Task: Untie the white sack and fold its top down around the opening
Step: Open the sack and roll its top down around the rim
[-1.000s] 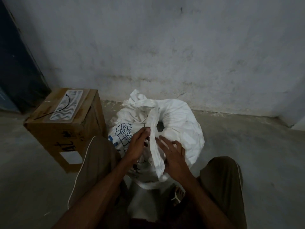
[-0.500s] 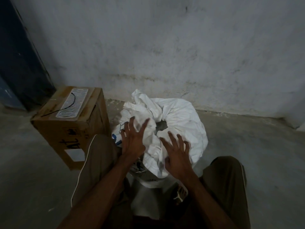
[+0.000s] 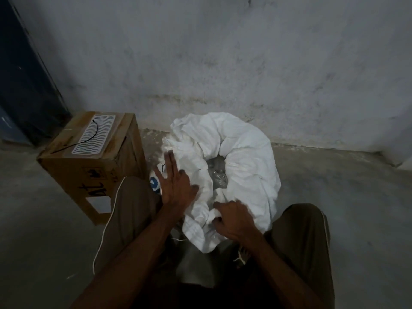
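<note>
Sack mouth now gapes where a half-second back it was still bunched, so untying looks done and folding has started. White sack (image 3: 240, 157) sits on the floor between the knees; left hand (image 3: 176, 186) presses flat with fingers spread on its rim, right hand (image 3: 234, 219) grips the near edge.

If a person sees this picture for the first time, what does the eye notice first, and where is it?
The white sack stands bright at the centre before the wall, its mouth open. The left hand lies flat on its near-left side, and the right hand grips the near rim. A cardboard box stands to the left.
</note>
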`<action>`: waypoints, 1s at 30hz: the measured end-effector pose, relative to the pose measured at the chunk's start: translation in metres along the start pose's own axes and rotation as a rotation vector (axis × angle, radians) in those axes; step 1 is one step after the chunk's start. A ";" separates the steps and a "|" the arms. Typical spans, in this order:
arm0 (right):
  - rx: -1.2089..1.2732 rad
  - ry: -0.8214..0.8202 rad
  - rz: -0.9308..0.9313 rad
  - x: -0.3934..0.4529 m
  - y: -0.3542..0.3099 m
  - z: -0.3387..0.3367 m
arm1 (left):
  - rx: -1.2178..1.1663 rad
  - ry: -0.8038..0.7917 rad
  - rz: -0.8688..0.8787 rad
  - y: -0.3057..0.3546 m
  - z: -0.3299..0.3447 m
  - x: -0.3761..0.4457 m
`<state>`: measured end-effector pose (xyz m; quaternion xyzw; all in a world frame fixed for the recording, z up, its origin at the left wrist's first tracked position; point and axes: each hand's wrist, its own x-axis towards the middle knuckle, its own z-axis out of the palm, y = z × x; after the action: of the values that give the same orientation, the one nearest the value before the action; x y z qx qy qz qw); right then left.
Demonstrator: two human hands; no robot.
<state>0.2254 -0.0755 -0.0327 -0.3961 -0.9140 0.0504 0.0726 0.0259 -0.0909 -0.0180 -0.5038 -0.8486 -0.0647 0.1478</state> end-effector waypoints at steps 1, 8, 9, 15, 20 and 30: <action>-0.005 -0.049 0.004 0.000 0.000 -0.001 | 0.012 0.047 0.069 0.001 0.001 0.001; 0.849 -0.014 0.043 0.010 0.029 0.009 | -0.295 -0.206 0.733 -0.004 0.042 -0.006; 0.852 0.161 0.044 0.012 0.030 0.011 | -0.265 -0.342 0.668 -0.002 0.036 -0.007; -0.074 0.212 0.162 0.025 0.037 0.018 | -0.060 -0.302 0.241 0.004 0.021 -0.005; -0.192 -0.133 0.352 0.022 0.076 0.021 | -0.101 -0.592 0.044 -0.025 0.025 0.014; -0.175 0.080 0.068 0.097 0.066 0.021 | -0.057 -0.310 0.475 0.011 0.038 0.069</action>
<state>0.2041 0.0397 -0.0539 -0.4336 -0.8972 -0.0430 0.0726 -0.0030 -0.0177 -0.0329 -0.6963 -0.7172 0.0255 0.0131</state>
